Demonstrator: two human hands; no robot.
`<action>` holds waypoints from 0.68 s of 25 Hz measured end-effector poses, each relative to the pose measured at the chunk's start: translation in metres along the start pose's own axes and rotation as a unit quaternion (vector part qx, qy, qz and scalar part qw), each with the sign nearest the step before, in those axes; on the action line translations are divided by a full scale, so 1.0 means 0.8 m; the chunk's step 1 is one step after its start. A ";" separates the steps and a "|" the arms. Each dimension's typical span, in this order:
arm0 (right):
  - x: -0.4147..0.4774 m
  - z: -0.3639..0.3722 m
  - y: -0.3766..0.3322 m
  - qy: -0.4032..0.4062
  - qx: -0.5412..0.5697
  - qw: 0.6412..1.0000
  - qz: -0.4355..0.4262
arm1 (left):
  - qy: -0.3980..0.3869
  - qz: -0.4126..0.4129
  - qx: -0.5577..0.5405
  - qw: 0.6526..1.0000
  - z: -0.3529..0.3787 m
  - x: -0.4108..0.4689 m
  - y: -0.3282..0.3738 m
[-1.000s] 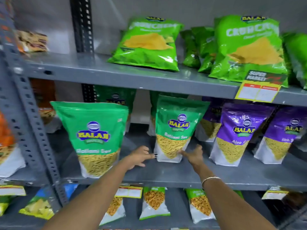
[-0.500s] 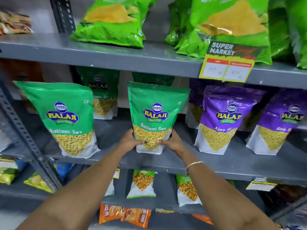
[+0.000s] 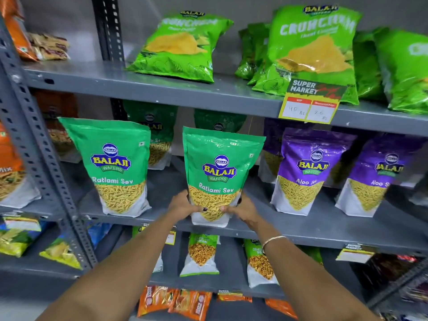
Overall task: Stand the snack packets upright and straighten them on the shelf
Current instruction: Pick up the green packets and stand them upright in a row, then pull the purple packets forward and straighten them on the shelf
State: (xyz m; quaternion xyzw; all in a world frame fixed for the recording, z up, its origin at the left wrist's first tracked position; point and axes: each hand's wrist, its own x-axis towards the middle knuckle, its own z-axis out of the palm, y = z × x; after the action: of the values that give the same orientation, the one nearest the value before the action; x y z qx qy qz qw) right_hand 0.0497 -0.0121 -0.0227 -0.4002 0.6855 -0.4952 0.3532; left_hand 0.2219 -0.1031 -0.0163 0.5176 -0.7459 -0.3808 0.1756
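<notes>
Grey metal rack against a pale wall; landmark is the middle shelf point(image 3: 324, 230).

Left of the perforated upright point(image 3: 41, 158): orange packets, partly cut off by the frame edge.

On the middle shelf, left: a green Ratlami Sev packet point(image 3: 115, 167), upright, near the front edge. Another green packet stands behind it, deeper in.

Centre of the middle shelf: second Ratlami Sev packet point(image 3: 220, 174), upright, base at the front edge. Left hand point(image 3: 183, 203) wraps its lower left side, thumb across the front. Right hand point(image 3: 240, 209) wraps the lower right side, thumb also on the front. Both hands closed on the packet. Bangle on the right wrist.

Right on the middle shelf: two purple Aloo Sev packets point(image 3: 305, 172), upright, well apart from the held one.

Above the middle shelf: light green Crunchem bags point(image 3: 180, 45) leaning back; a price tag point(image 3: 310, 103) hangs off that shelf's edge.

Below the middle shelf: small green pouches, then orange packets lower down.

Against half a second ago: same two-handed grip, packet sits squarer; camera view has tilted up slightly.
</notes>
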 end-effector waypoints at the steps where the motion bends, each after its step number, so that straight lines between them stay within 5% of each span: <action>1: -0.001 0.001 -0.001 0.002 -0.001 1.000 0.001 | -0.004 0.002 0.002 1.000 0.000 -0.001 0.001; 6: -0.005 -0.008 0.002 0.008 -0.051 0.998 0.034 | -0.120 -0.075 0.068 0.988 -0.013 0.003 -0.005; 9: -0.006 -0.048 0.014 0.063 -0.142 0.985 0.071 | -0.263 -0.178 0.173 0.932 -0.013 -0.006 0.020; 12: -0.008 -0.121 0.038 0.125 -0.186 0.967 0.119 | -0.410 -0.183 0.184 0.875 0.020 -0.016 0.074; 14: -0.004 -0.178 0.057 0.175 -0.184 0.955 0.156 | -0.428 -0.125 0.132 0.885 0.064 -0.015 0.111; 17: 0.007 -0.251 0.076 0.237 -0.202 0.933 0.178 | -0.291 -0.025 -0.015 0.956 0.140 -0.003 0.159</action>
State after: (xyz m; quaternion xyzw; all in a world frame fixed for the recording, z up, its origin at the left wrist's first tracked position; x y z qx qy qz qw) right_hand -0.1415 0.0743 -0.0295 -0.2056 0.8949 -0.3559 0.1740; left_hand 0.0679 -0.0355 0.0072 0.3998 -0.7458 -0.5304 -0.0507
